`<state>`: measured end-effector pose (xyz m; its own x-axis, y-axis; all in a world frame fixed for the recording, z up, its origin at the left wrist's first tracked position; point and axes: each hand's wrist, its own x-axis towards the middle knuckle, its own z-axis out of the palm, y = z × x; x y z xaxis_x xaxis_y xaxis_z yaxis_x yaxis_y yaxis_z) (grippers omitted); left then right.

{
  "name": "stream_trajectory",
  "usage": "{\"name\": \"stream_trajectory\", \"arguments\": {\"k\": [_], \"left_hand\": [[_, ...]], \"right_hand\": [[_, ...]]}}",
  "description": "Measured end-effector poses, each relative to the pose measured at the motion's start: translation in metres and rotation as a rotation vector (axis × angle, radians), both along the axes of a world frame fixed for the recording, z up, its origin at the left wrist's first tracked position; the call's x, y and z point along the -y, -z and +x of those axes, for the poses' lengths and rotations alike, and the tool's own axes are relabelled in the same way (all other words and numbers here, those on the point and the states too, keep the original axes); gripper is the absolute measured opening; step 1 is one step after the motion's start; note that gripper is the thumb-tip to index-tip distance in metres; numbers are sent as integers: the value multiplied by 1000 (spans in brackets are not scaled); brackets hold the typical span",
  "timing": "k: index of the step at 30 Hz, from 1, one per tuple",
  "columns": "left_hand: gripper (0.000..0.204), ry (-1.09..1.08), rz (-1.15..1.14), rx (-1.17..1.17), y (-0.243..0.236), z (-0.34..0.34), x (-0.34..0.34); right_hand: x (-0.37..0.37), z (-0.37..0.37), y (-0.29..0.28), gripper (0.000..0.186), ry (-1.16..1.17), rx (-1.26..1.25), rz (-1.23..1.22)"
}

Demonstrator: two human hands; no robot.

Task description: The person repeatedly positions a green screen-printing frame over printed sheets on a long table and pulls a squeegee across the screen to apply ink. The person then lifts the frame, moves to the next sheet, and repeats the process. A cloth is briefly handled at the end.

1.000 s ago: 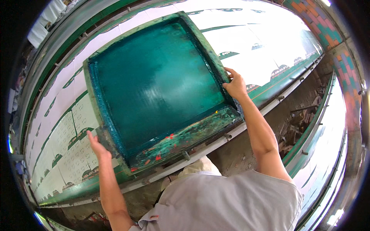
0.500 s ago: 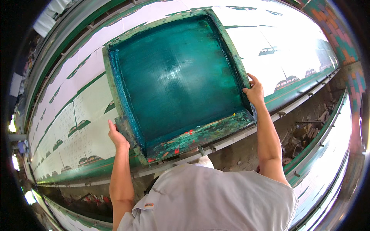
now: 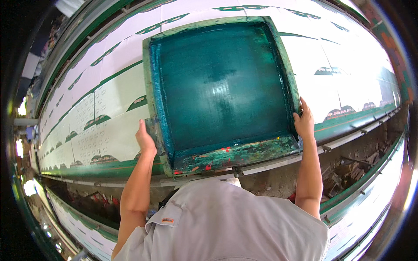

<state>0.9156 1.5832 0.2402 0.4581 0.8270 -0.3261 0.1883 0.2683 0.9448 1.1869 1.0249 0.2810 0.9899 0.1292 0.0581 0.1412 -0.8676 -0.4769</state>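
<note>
A large screen-printing frame (image 3: 226, 162) lies on the long printing table in front of me, its mesh (image 3: 220, 89) coated in wet-looking dark teal. Red and yellow paint specks mark the near rim. At the frame's near left side, my left hand (image 3: 146, 138) holds the edge, thumb pointing up and the other fingers mostly hidden. Opposite, my right hand (image 3: 305, 120) grips the right edge, with thumb and a finger spread along the rim. White fabric (image 3: 117, 56) printed with green and brown arched motifs stretches out beneath and around the frame.
A metal rail (image 3: 265, 165) with bolts runs along the table's near edge, close to my body. Below it is a gap holding scattered debris (image 3: 348, 174). Other long tables with printed fabric (image 3: 365, 209) stand behind me on both sides. Green-and-orange brickwork (image 3: 394, 56) is at the far right.
The whole view has turned slightly and shifted, carrying the scene to the right. Against the prints and the rail, the frame looks unmoved, and both hands stay on its sides.
</note>
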Motion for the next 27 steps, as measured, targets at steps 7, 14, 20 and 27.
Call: {"name": "stream_trajectory", "arguments": {"k": [7,14,20,27], "left_hand": [[66,0,191,-56,12,8,1],[81,102,354,-437,11,12,-1],[75,182,441,-493,1,13,3],[74,197,505,-374,6,8,5]], "right_hand": [[-67,-138,-39,51,-978,-123,22],[-112,-166,-40,58,-972,126,-160],[-179,-158,-54,50,-938,-126,-361],[-176,-183,-70,44,-884,-168,-373]]}}
